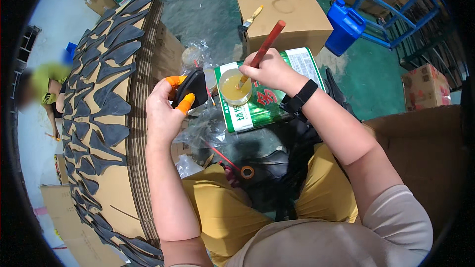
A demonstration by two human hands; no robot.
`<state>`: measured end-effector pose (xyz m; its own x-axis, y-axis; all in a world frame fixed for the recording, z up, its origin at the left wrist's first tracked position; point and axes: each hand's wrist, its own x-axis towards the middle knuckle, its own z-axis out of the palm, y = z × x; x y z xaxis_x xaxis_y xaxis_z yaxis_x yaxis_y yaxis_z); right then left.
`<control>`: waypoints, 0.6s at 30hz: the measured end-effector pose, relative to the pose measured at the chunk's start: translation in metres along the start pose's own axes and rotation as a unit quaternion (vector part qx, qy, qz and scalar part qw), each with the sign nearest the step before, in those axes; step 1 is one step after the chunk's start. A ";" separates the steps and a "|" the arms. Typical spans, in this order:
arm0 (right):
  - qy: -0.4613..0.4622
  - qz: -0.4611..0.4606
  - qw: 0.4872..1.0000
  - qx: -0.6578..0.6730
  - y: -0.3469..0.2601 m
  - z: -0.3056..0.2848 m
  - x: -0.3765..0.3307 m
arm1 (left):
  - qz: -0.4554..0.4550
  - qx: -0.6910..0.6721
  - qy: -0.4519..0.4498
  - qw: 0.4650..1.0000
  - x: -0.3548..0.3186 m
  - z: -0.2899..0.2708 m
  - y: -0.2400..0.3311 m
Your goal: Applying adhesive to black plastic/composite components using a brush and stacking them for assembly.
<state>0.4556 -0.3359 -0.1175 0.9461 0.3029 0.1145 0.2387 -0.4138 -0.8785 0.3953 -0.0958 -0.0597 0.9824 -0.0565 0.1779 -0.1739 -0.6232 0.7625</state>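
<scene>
My left hand [166, 108], with orange finger covers on the thumb and a finger, grips a dark piece shaped like a bicycle saddle [194, 89]. Closed around a red-handled brush [267, 43] is my right hand [273, 72], just right of the held piece. The brush slants down into a whitish cup [239, 102] of yellowish liquid [230, 88], and its tip is at the liquid. That cup stands on a green and white tin [267, 111] with printed sides. A dark band sits on my right wrist.
At left, stacked cardboard sheets [141, 178] carry many dark saddle-shaped pieces [111, 108]. Ahead, a carton [287, 24] holds a yellow-handled brush [254, 15]. A blue jug [345, 27] stands beside a blue frame [381, 34]. A tape roll [247, 172] lies below. Another person [47, 86] bends at far left.
</scene>
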 end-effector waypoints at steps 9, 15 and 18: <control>-0.056 0.091 0.994 0.028 -0.007 -0.017 0.000 | 0.024 0.039 0.000 0.999 0.004 0.005 -0.016; 0.084 0.046 0.959 0.267 -0.015 -0.059 0.001 | 0.025 0.039 -0.007 0.999 0.007 0.011 -0.013; 0.089 0.032 0.938 0.333 -0.029 -0.071 -0.002 | 0.024 0.045 -0.013 0.999 0.008 0.014 -0.005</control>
<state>0.4623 -0.3854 -0.0594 0.9897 0.1222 0.0748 0.0465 0.2201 -0.9744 0.4047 -0.1044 -0.0709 0.9746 -0.1086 0.1958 -0.2160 -0.6863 0.6945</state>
